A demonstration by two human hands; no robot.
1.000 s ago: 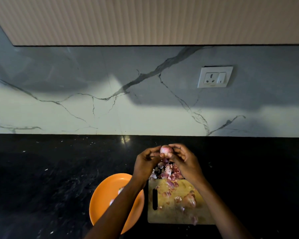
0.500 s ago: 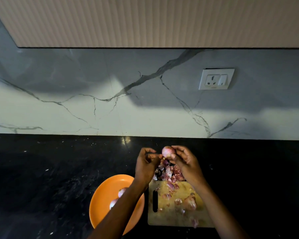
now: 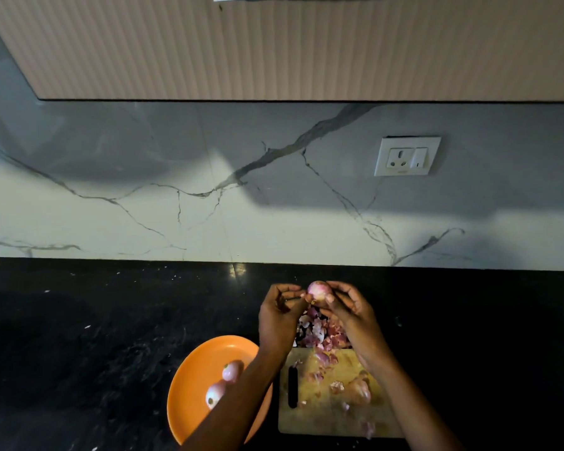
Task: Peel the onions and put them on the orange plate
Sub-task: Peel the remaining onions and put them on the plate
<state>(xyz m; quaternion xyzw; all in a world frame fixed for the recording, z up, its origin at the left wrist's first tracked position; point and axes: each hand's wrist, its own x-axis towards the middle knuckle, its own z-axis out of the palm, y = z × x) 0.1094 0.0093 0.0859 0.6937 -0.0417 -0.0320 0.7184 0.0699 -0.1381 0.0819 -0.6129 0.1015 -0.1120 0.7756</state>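
a: where was the onion (image 3: 318,290)?

b: up in the air between both hands, above the far edge of the cutting board (image 3: 332,418), over a heap of pink peels (image 3: 319,333) lying at that far edge.

a: and the hands?

b: the right hand (image 3: 350,312) had its fingers curled round the onion's right side, thumb on its underside. the left hand (image 3: 279,315) pinched at the onion's lower left with curled fingertips, apparently on a bit of skin.

a: anything on the orange plate (image 3: 192,379)?

b: two peeled onions (image 3: 223,384), side by side near its middle, partly hidden by the left forearm. the plate sat at the near edge of the black worktop (image 3: 79,336), just left of the board.

a: and on the board?

b: one unpeeled onion (image 3: 358,390) towards its right side, with loose scraps of skin around it.
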